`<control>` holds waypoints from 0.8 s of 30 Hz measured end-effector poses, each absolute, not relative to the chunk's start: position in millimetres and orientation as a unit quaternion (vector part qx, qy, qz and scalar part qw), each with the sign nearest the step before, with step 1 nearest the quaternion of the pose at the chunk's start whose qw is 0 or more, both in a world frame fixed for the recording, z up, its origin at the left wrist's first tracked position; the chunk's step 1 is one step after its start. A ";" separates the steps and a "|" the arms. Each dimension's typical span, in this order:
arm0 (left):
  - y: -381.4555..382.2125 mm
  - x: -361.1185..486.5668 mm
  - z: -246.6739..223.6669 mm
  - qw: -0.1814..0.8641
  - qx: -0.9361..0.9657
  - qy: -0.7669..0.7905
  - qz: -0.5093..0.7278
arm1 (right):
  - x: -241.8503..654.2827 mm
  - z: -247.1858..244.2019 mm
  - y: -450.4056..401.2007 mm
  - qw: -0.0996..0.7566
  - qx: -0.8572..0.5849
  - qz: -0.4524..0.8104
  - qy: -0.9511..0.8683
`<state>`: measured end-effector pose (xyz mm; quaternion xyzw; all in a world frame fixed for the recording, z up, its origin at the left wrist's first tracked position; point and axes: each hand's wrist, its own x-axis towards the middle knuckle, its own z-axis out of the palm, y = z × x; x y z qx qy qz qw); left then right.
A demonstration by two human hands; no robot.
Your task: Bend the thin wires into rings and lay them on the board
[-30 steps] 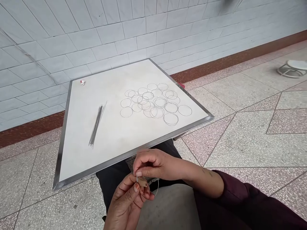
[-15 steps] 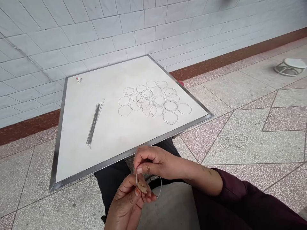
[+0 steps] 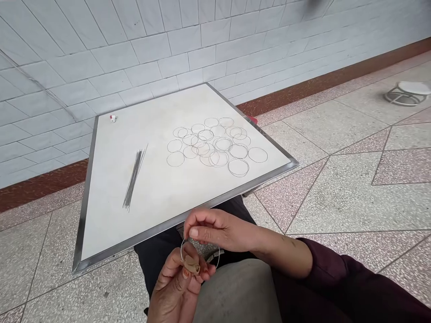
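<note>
My left hand (image 3: 178, 279), low in the middle of the view, pinches a thin wire ring (image 3: 218, 258) between thumb and fingers. A tan-brown piece (image 3: 191, 265), like tape or leather, sits at those fingertips; whether it is wrapped round a finger I cannot tell. Just above, my right hand (image 3: 212, 229) is closed, thumb against curled fingers, at the top of the ring. The fingers hide that part of the wire. Both hands are over my lap, in front of the table's near edge.
On the white table (image 3: 161, 193) with a metal rim lie many overlapping wire rings (image 3: 238, 167) and a bundle of straight wires (image 3: 134, 181). A small red-and-white object (image 3: 113, 118) stands at the far left corner. A tiled wall is behind; a white stool (image 3: 412, 88) stands far right.
My right hand has shifted slightly left and its thumb has tipped upward. The ring has turned a little in my left fingers. The view has tilted slightly.
</note>
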<state>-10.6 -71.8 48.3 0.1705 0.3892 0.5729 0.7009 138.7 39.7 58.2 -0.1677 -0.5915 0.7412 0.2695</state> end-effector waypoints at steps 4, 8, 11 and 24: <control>-74.2 -10.4 46.4 0.722 0.196 0.376 0.546 | 136.2 59.5 38.9 0.273 -0.130 0.718 -0.628; -74.7 -10.9 47.7 0.729 0.207 0.362 0.542 | 136.4 59.4 38.1 0.252 -0.146 0.741 -0.605; -72.7 -12.9 48.4 0.732 0.206 0.349 0.547 | 137.8 57.4 39.3 0.255 -0.175 0.746 -0.590; -68.5 -20.7 47.4 0.688 0.211 0.346 0.602 | 138.8 48.7 43.2 0.238 -0.152 0.890 -0.357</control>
